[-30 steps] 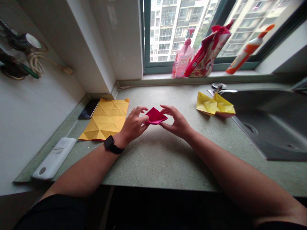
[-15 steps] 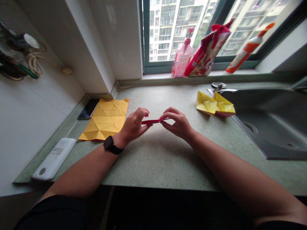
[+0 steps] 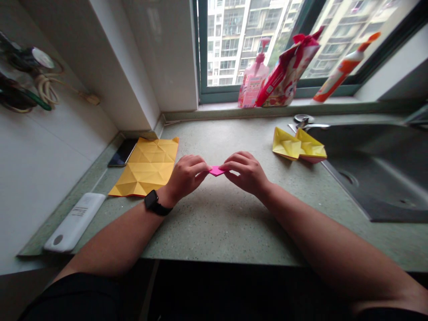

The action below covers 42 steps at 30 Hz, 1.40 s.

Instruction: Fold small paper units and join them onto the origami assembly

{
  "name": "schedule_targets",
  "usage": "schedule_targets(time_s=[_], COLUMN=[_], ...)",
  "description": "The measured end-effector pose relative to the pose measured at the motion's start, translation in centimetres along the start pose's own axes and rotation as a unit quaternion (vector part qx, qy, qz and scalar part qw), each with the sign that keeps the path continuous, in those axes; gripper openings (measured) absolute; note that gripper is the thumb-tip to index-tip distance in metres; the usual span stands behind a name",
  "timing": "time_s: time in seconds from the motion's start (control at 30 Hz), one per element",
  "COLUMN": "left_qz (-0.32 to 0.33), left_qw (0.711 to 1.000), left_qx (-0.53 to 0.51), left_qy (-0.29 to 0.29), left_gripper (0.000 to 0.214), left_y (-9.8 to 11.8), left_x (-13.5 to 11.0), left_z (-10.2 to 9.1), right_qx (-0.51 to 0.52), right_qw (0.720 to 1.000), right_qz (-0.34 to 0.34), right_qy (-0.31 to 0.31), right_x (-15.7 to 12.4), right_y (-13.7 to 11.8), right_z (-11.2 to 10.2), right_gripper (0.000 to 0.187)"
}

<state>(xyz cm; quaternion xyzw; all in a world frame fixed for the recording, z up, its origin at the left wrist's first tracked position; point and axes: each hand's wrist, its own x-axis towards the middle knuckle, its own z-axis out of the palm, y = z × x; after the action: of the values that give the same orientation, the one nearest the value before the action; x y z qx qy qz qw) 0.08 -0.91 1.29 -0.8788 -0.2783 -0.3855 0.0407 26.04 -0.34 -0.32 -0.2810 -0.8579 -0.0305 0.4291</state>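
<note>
The left hand (image 3: 187,174) and right hand (image 3: 246,171) pinched opposite sides of a small, bright-pink folded paper piece (image 3: 216,171) over a speckled grey-green countertop (image 3: 214,227); a creased orange-yellow paper sheet (image 3: 147,165) lay to the left, and a yellow, two-pocketed folded-paper form (image 3: 286,145) rested beside the dark-grey sink (image 3: 377,165).
</note>
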Motion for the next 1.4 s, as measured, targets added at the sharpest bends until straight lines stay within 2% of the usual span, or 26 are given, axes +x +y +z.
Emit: schedule_targets(time_s=[0.2,0.33,0.43,0.6,0.73,0.87,1.03,1.13,1.23,1.4], left_qz=[-0.03,-0.069,-0.084,-0.055,-0.031,-0.041,-0.057,-0.06,-0.069,-0.086], left_qw=[0.999,0.997,0.993,0.996,0.999,0.998,0.991,0.988,0.985,0.977], left_qx=[-0.033,-0.037,-0.072,-0.048,-0.027,-0.035,-0.121,-0.139,-0.159,-0.196], left_qy=[0.0,0.006,0.03,0.048,-0.001,-0.034,-0.012,-0.002,0.011,0.012], left_gripper=[0.012,0.014,0.005,0.035,0.046,0.058,0.047,0.041,0.042,0.044], left_y=[0.0,-0.3,-0.7,-0.7,-0.3,-0.2,-0.3,-0.1,0.0,0.1], left_x=[0.0,-0.3,-0.4,-0.3,-0.4,-0.5,-0.4,-0.4,-0.5,-0.6], left_z=[-0.1,-0.1,0.2,0.2,0.2,0.6,0.9,1.1,1.2,1.5], right_qx=[0.001,0.055,0.09,0.093,0.099,0.141,0.235,0.27,0.281,0.264], right_qw=[0.999,0.996,0.99,0.984,0.98,0.976,0.962,0.955,0.954,0.96], right_qz=[0.012,0.054,0.097,0.148,0.172,0.168,0.13,0.111,0.094,0.097], right_qy=[0.03,0.043,0.045,0.021,0.013,-0.007,-0.04,-0.045,-0.041,-0.014], right_x=[0.1,0.2,0.3,0.4,0.3,0.3,0.3,0.3,0.2,0.1], right_y=[0.1,0.1,0.2,0.2,-0.1,-0.6,-1.1,-1.4,-1.5,-1.5], right_z=[-0.2,0.0,0.0,0.1,0.4,0.6,0.8,0.8,0.7,1.0], right_gripper=[0.011,0.006,0.006,0.006,0.006,0.011,0.024,0.036,0.049,0.05])
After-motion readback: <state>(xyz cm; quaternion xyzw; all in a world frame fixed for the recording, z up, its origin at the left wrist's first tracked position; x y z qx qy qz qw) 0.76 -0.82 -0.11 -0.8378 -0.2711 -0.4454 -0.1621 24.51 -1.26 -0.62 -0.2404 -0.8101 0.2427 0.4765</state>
